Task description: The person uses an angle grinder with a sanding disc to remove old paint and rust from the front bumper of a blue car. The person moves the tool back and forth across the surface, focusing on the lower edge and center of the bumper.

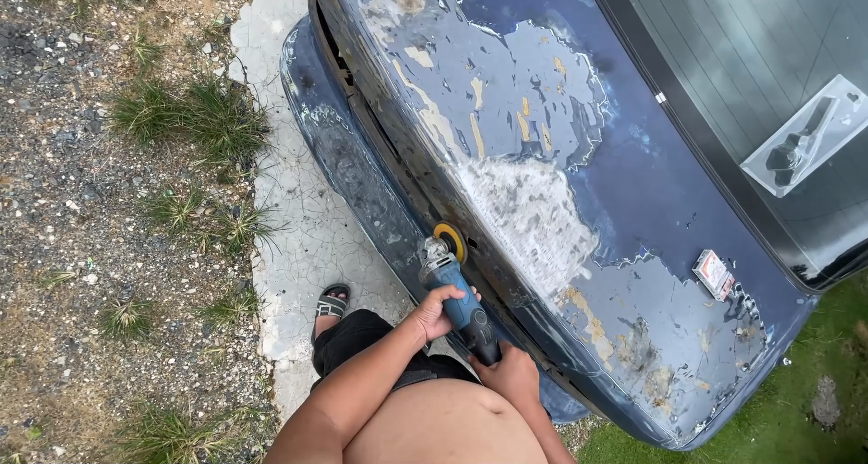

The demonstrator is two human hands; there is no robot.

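Head view, looking down. Left hand point(436, 312) wraps the blue body of the angle grinder point(457, 297), fingers curled over its top just behind the grey gear head; thumb side faces the person. Right hand point(512, 374) closes round the dark rear handle, fingers folded under and hidden, so their exact grip cannot be told. Grinder runs diagonally between the two hands, its yellow sanding disc point(450, 240) ahead of the left fingers, touching the rear edge of the dark blue car boot lid point(651, 202). Paint there is peeled, with pale bare patches. Bumper point(348, 170) below. Sandalled foot point(332, 302) on cracked concrete point(303, 220); gravel and grass tufts point(194, 111) left.
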